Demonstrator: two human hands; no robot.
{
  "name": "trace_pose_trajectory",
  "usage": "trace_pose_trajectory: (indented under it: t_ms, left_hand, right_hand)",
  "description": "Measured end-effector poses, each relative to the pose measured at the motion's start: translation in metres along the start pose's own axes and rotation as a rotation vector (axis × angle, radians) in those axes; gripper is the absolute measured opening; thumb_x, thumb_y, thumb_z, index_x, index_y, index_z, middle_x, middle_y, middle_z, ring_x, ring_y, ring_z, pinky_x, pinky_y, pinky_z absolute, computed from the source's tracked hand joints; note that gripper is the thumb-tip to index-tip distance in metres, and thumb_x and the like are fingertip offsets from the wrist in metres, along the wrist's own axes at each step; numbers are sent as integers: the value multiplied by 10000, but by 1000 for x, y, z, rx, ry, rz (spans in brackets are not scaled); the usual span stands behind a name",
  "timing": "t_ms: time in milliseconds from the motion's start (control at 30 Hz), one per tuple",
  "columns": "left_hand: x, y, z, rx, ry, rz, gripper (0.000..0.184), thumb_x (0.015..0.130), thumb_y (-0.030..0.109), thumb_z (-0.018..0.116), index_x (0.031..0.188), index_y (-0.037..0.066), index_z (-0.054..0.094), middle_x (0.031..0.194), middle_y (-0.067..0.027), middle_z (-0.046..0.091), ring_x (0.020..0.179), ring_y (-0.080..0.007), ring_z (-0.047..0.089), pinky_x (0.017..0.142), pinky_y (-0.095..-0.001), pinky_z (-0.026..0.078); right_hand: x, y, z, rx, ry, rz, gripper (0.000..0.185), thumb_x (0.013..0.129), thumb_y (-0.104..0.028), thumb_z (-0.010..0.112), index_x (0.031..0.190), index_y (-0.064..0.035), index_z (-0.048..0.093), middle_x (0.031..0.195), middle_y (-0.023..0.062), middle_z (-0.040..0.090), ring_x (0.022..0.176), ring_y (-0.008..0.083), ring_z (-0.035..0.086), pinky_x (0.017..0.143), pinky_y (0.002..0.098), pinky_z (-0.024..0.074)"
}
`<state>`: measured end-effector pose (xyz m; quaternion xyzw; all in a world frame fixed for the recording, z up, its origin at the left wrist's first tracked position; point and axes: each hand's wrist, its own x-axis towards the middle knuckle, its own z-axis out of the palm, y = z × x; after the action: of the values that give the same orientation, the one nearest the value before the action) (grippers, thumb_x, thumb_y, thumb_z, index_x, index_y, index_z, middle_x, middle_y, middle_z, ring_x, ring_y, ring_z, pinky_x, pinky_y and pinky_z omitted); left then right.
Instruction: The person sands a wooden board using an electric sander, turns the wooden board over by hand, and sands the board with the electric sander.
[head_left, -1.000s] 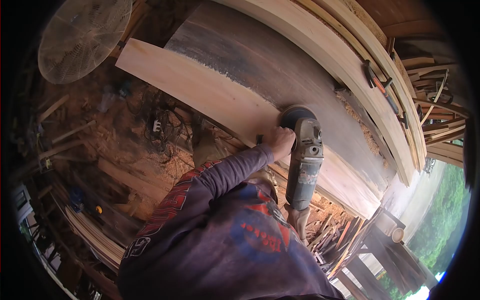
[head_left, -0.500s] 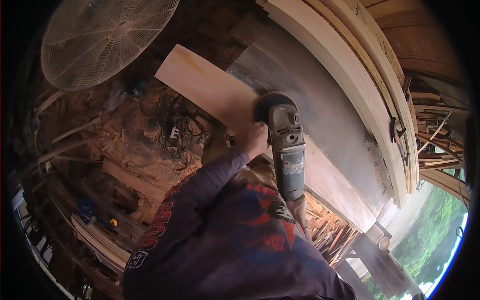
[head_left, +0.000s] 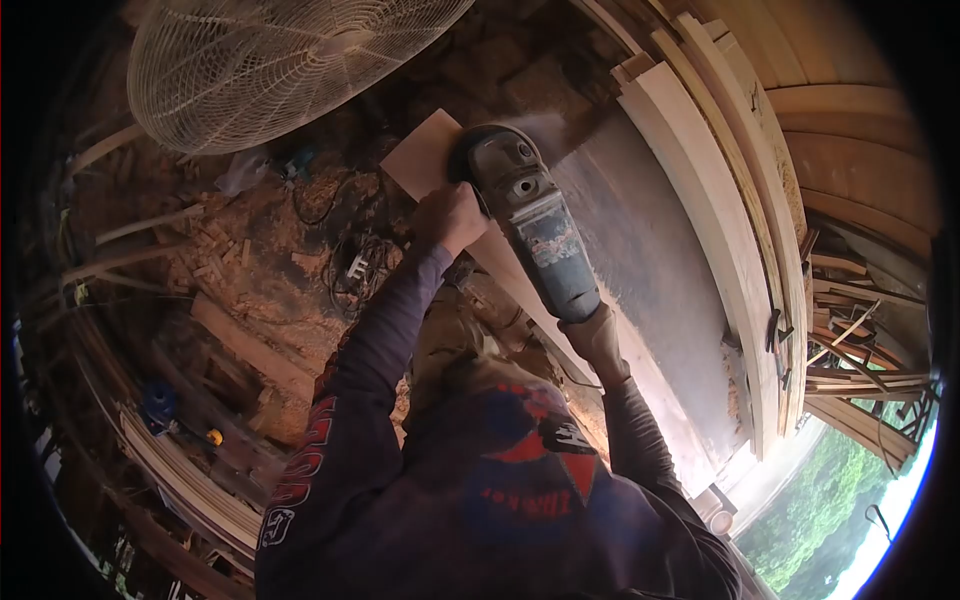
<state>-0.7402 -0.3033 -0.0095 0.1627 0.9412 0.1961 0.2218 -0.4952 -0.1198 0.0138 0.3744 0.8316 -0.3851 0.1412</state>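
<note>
An angle grinder (head_left: 548, 240) with a dark round disc lies over a long pale wooden plank (head_left: 422, 158), its head near the plank's far end. My left hand (head_left: 452, 216) is closed beside the grinder's head, at its side grip, which the fingers mostly hide. Around the rear end of the tool's body my right hand (head_left: 599, 343) is wrapped. Pale dust blurs the air by the disc. Under the plank is a dark, dusty work surface (head_left: 650, 240).
Stacked curved boards (head_left: 690, 190) line the right side, with a dark clamp-like tool (head_left: 777, 333) on them. A large caged fan (head_left: 290, 60) stands at the upper left. Cables with a white plug (head_left: 357, 266) lie among wood shavings on the floor. Lumber scraps (head_left: 865, 330) are piled far right.
Both hands have carried the grinder away from my body, up and left along the plank to near its far end. My right hand and forearm now show more fully. The view has shifted.
</note>
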Motion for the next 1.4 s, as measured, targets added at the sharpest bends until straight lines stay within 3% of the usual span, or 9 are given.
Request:
trace_pose_trajectory:
  t_ms: [167, 333, 500, 700, 833, 933, 1000, 1167, 1400]
  left_hand:
    - [42, -34, -17, 8, 5, -103, 247, 777, 214, 720, 910, 11, 764, 1020, -256, 738, 1003, -418, 720, 887, -489, 582]
    - [47, -61, -32, -39, 25, -143, 333, 769, 254, 733, 964, -14, 762, 1069, -279, 723, 1034, -449, 699, 883, -498, 570]
    - [14, -48, -19, -40, 69, -34, 371, 759, 294, 782, 975, -8, 761, 1057, -265, 726, 1011, -470, 690, 858, -508, 563]
    - [-62, 4, 12, -84, -32, -84, 383, 755, 331, 824, 978, 27, 758, 1007, -261, 731, 967, -469, 689, 823, -521, 555]
    - [-97, 33, 55, 18, -184, 12, 327, 784, 323, 789, 920, 30, 744, 962, -267, 727, 942, -470, 693, 820, -521, 555]
    - [-125, 66, 75, 13, -298, 103, 317, 789, 292, 760, 889, -7, 723, 935, -281, 721, 904, -463, 700, 809, -525, 554]
    - [-138, 77, 98, 17, -340, 171, 302, 787, 274, 753, 886, -9, 718, 919, -284, 719, 896, -459, 702, 807, -528, 554]
    - [-172, 120, 126, 15, -509, 327, 273, 783, 218, 727, 930, -8, 681, 917, -274, 719, 886, -451, 705, 816, -526, 564]
    - [-195, 174, 170, 168, -761, 425, 304, 772, 174, 717, 981, -34, 644, 940, -270, 720, 912, -441, 710, 840, -511, 569]
  right_hand:
    - [33, -58, 1, 55, -32, -66, 388, 708, -111, 709, 1036, 95, 704, 919, 307, 726, 970, 376, 747, 811, 421, 572]
    - [50, -67, 13, 0, -53, -259, 382, 730, -106, 669, 1057, 89, 701, 925, 336, 707, 919, 463, 717, 805, 474, 570]
    - [24, -31, 17, -64, -22, -62, 372, 729, -127, 678, 1016, 109, 676, 882, 334, 700, 894, 460, 717, 792, 477, 570]
    - [-55, 37, 6, -52, -79, 32, 383, 769, -206, 709, 1018, 80, 657, 881, 352, 690, 886, 492, 699, 808, 526, 558]
    - [-121, 82, -9, 0, -76, 193, 461, 762, -244, 750, 1085, 71, 652, 932, 330, 705, 935, 478, 701, 833, 508, 561]
    - [-164, 103, -24, 85, 77, 174, 493, 767, -223, 744, 1170, 45, 651, 992, 306, 716, 994, 461, 699, 865, 487, 561]
    - [-189, 109, -39, 115, 52, 331, 493, 778, -205, 741, 1213, 13, 656, 1044, 289, 720, 1049, 441, 691, 889, 473, 558]
    - [-250, 155, -29, 146, 85, 572, 506, 785, -237, 756, 1224, -2, 667, 1095, 287, 714, 1099, 425, 683, 906, 454, 555]
    - [-301, 192, -28, 314, 215, 666, 505, 791, -236, 754, 1227, 5, 673, 1110, 287, 713, 1120, 408, 687, 908, 448, 554]
